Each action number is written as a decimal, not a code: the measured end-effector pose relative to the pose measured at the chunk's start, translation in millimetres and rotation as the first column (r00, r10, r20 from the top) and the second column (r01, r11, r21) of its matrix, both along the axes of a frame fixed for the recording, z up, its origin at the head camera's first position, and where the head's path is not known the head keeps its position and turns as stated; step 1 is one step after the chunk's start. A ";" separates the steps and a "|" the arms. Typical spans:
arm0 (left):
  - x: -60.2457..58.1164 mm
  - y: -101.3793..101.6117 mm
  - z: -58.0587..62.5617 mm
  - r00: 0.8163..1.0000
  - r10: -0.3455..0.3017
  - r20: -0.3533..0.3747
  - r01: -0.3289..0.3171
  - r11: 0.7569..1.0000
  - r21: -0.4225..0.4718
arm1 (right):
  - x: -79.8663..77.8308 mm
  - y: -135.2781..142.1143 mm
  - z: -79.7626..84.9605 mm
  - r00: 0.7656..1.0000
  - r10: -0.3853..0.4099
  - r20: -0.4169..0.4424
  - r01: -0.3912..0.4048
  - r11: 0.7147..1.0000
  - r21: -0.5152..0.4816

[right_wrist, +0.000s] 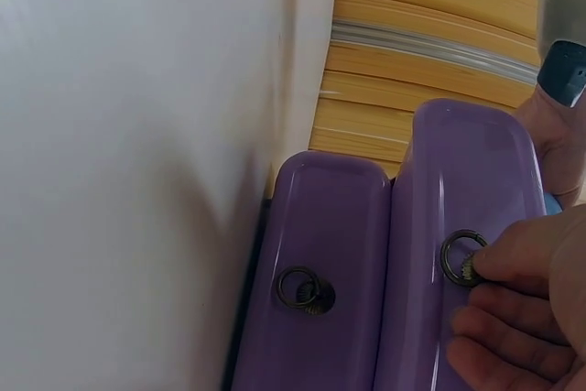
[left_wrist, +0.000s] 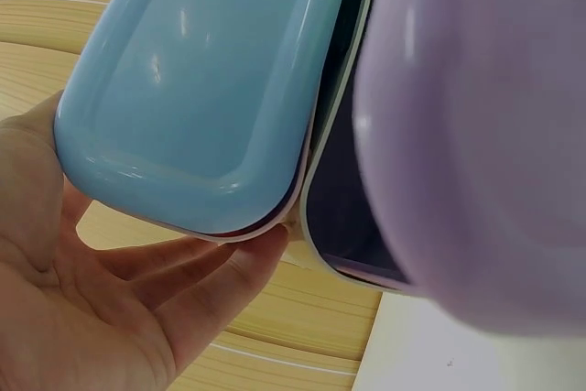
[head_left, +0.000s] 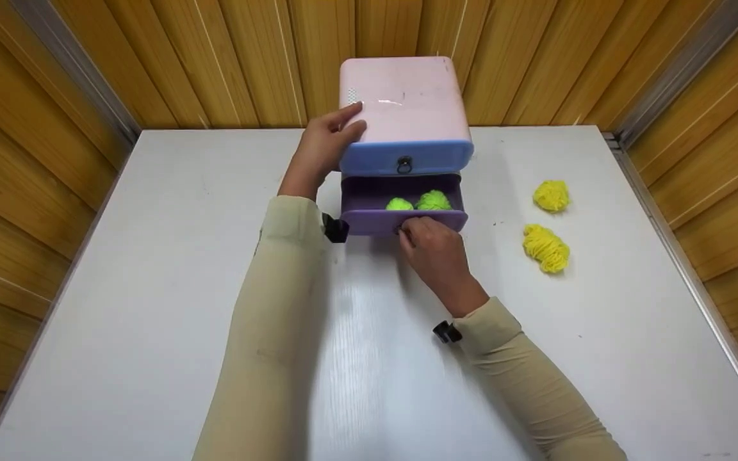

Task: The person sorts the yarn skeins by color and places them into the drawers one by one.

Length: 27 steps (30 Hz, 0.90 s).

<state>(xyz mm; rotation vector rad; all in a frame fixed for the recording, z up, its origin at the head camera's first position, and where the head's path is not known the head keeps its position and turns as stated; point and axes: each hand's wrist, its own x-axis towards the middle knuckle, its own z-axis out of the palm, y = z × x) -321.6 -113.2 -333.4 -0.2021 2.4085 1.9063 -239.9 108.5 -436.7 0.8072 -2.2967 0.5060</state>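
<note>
A small drawer cabinet (head_left: 407, 102) with a pink top stands at the back of the table. Its blue top drawer (head_left: 372, 159) is closed, and a purple drawer (head_left: 359, 224) beneath is pulled out. Two green yarn balls (head_left: 434, 200) lie inside. My left hand (head_left: 324, 146) holds the cabinet's left side, thumb on the top edge; the left wrist view shows fingers (left_wrist: 206, 295) against its side. At the purple front, my right hand (head_left: 436, 253) pinches the ring pull (right_wrist: 462, 258) between thumb and fingers.
Two yellow yarn bundles, a rounder one (head_left: 551, 196) and a longer one (head_left: 546, 248), lie on the white table (head_left: 151, 307) to the right. Another purple drawer (right_wrist: 334, 199) sits closed below the pulled-out one. Wood-panelled walls (head_left: 247, 57) enclose the table.
</note>
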 end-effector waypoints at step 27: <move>-1.1 -0.8 0.3 1.000 0.000 -0.003 0.000 1.000 -0.008 | -36.2 -4.8 -3.0 1.000 0.023 -0.009 -0.024 0.999 -0.027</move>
